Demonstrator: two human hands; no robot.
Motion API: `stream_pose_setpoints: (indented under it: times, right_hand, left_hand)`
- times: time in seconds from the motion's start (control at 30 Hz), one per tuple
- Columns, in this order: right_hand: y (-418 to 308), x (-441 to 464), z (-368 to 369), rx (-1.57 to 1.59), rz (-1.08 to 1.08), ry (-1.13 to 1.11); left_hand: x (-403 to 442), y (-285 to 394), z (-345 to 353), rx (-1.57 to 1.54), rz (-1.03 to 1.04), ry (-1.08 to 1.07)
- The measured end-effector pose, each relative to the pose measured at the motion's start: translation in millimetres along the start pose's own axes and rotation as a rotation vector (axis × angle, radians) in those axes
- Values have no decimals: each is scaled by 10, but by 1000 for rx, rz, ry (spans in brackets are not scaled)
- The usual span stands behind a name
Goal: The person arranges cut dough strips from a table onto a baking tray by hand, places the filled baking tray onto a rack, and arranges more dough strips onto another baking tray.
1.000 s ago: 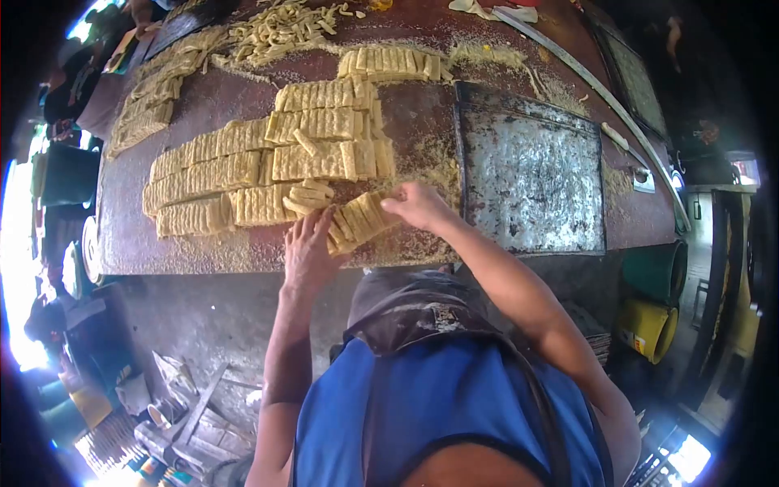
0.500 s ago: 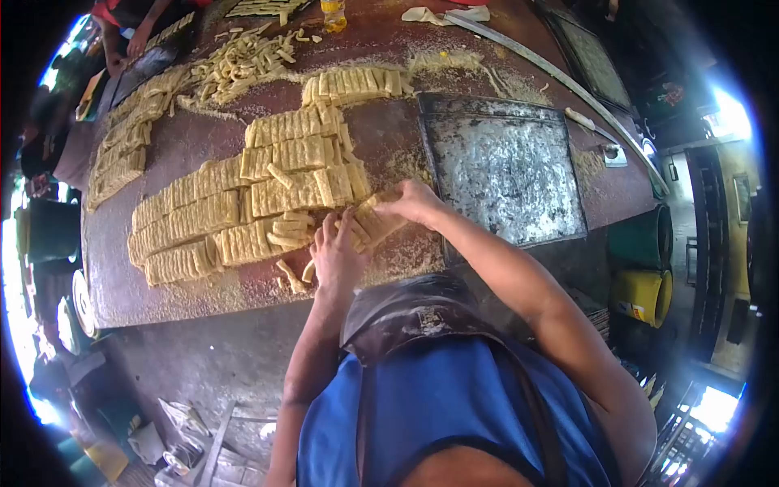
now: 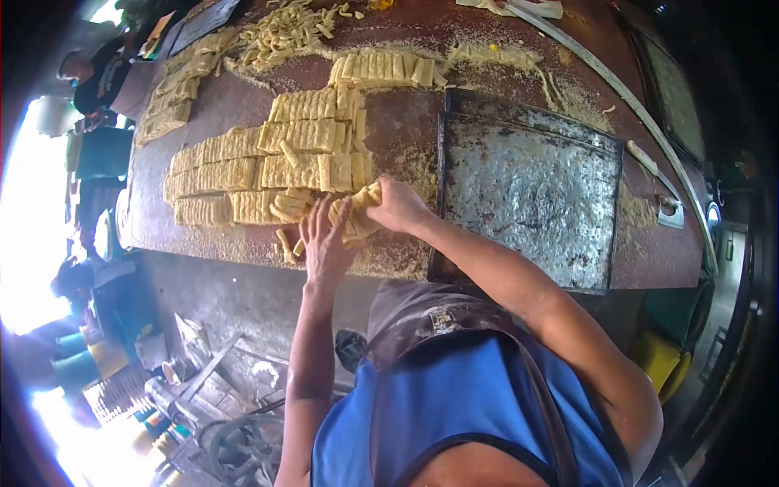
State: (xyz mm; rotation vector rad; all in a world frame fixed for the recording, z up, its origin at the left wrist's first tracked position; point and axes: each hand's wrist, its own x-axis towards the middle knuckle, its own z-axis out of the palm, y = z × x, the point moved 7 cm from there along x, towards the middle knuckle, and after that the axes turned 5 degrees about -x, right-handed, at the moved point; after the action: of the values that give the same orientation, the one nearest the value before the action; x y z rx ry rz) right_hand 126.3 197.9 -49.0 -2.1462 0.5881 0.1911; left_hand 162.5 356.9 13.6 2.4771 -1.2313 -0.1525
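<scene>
Blue sleeveless top [image 3: 438, 390], worn by the person, nearest the camera. Left hand [image 3: 324, 243]: fingers spread against the left end of a bundle of dough sticks [image 3: 355, 221]; whether this grip clasps cannot be told, the thumb side being unclear. Right hand [image 3: 395, 207]: thumb and fingers pinching the bundle's right end. Bundle: at the near edge of the red-brown bench [image 3: 402, 122], between the hands; long axis slanting, right end pointing away from the person; partly covered by fingers. Loose dough sticks [image 3: 286, 246], just left of the left hand. Blocks of dough sticks [image 3: 215, 174], in rows running left to right, their sticks pointing away from the person; one stick askew on top. Metal tray [image 3: 535, 195], scuffed, dark-rimmed, right of the right hand. Light-handled tool [image 3: 642, 157], beyond the tray's right side. Heap of dough sticks [image 3: 288, 32], tangled, far side.
</scene>
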Motion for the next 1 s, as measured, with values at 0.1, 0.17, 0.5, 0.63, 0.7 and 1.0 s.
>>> stream_pose_setpoints:
  times: [0.1,0.17,0.5,0.63,0.7,1.0]
  right_hand:
    - [-41,-17,-80,-5,10,1]
    - [-89,-35,-89,-46,6,-39]
    - [324,-39,-568,754,194,-115]
    - [753,-7,-1489,492,272,289]
    - [973,115,-1686,108,220,494]
    - [858,-53,-1759,29,476,633]
  left_hand:
    - [-47,104,100,17,-22,-42]
    - [-38,114,122,-14,-63,-49]
    - [335,280,-270,-123,216,256]
    - [908,375,-45,-303,375,143]
    - [1246,514,144,-388,404,121]
    - [1910,855,697,-731,308,-112]
